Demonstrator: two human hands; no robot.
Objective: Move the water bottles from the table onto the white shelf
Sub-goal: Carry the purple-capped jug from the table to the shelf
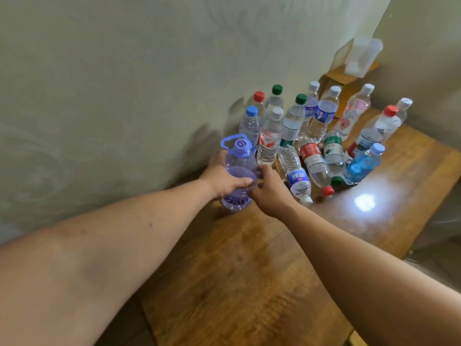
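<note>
Hands meet on the purple handled bottle (240, 168) at the worktop's (249, 258) near left, left hand (224, 178) wrapped around its body, right hand (268, 189) cupping beside; likely bulky, slick plastic, better lifted by its loop handle.

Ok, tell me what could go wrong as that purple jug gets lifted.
1. The purple jug stands tight against the upright red-labelled bottle; lifting it could tip that bottle into the row behind.
2. Three bottles lie flat beside the right hand, the blue-labelled bottle nearest; a nudge could roll them along the table.
</note>
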